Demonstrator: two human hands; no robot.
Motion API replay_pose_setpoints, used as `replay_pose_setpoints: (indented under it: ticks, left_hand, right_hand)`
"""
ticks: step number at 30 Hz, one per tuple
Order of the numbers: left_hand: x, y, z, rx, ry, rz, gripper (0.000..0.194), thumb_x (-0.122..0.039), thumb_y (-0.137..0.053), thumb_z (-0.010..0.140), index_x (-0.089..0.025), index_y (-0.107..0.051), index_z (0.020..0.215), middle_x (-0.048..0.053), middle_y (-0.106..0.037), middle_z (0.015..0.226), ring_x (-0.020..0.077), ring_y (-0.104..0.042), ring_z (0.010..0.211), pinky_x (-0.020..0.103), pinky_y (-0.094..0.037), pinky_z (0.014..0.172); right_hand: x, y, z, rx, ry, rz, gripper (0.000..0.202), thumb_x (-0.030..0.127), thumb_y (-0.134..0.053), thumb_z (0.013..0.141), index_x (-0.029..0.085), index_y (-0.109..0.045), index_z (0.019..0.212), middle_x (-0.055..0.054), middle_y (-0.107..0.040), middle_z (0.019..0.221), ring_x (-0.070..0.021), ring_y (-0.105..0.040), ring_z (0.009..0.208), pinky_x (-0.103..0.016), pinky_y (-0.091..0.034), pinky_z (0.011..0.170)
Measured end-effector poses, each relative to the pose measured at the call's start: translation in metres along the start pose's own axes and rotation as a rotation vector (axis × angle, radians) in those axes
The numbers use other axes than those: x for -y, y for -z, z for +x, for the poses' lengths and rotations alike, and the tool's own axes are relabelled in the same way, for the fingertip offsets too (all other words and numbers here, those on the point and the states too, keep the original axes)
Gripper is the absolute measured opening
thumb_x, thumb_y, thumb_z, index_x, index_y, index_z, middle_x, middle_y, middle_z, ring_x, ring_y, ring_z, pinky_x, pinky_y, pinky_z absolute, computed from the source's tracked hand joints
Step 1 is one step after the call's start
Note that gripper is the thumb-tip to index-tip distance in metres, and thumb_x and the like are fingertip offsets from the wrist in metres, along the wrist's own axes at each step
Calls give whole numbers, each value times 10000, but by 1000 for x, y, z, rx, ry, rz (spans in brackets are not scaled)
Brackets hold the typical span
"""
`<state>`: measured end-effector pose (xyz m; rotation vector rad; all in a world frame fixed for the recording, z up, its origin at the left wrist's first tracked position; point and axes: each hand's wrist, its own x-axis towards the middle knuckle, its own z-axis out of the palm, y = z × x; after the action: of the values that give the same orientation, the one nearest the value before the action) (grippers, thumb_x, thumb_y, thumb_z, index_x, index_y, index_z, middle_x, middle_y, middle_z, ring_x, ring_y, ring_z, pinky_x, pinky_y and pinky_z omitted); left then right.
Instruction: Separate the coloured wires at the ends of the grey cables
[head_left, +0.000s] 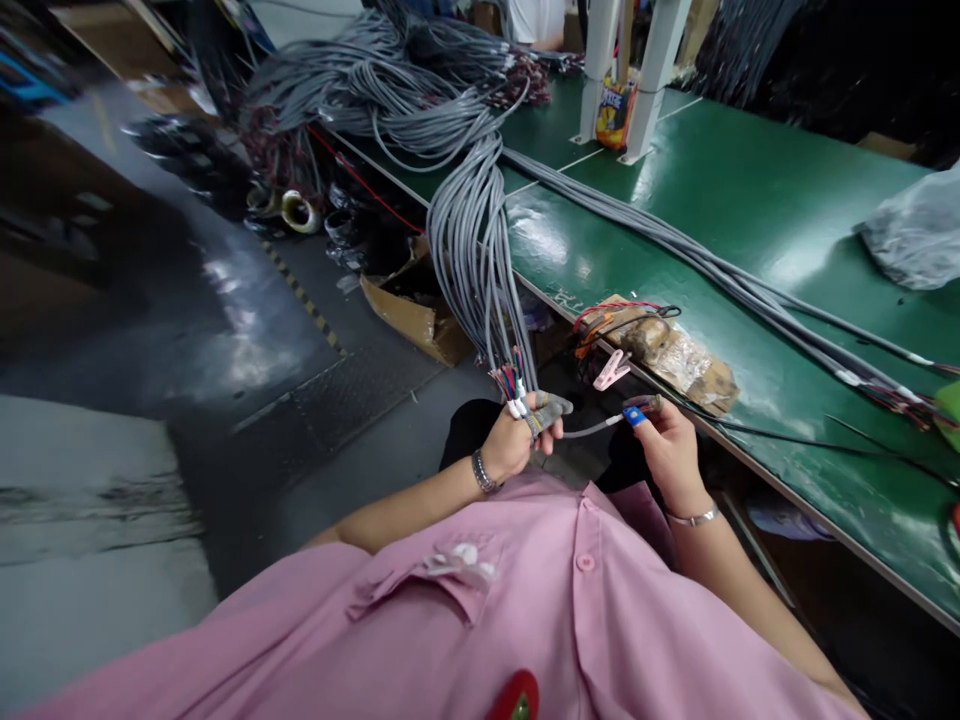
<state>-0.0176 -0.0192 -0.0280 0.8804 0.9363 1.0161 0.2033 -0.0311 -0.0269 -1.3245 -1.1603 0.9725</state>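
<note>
My left hand (517,435), with grey coverings on some fingers, is closed round the ends of a bundle of grey cables (480,230) hanging over the table edge. Coloured wire ends (510,380) stick up above its fingers. One grey cable (592,430) runs from there to my right hand (664,440), whose thumb and fingers pinch its end near the stripped wires. Blue tape is wrapped on the right thumb. A pink clip (613,370) is just beyond, at the table edge, beside a block wrapped in clear tape (675,360).
The green table (750,190) bears a large cable pile (360,90), a long row of grey cables (675,245), a plastic bag (919,230) and white posts (645,90). Below its edge is an open cardboard box (412,315). Part of a person (536,20) shows at the back.
</note>
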Motion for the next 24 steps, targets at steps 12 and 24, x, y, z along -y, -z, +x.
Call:
replay_pose_setpoints:
  ticks: [12, 24]
  left_hand:
    - [-19, 60, -26, -49, 0, 40, 285, -402, -710, 771, -123, -650, 784, -28, -547, 486, 48, -404, 337, 180, -240, 342]
    - [-26, -2, -14, 288, -59, 230, 334, -405, -764, 734, -121, -697, 895, 34, -671, 755, 108, -557, 644, 218, -434, 592]
  right_hand:
    - [18, 28, -15, -98, 114, -24, 162, 312, -715, 802, 242, -709, 947, -33, -703, 870, -196, -635, 774, -331, -511, 721]
    - [46, -38, -17, 384, -66, 172, 162, 376, -702, 809, 224, -705, 863, -12, -658, 731, -139, -554, 591, -269, -455, 542]
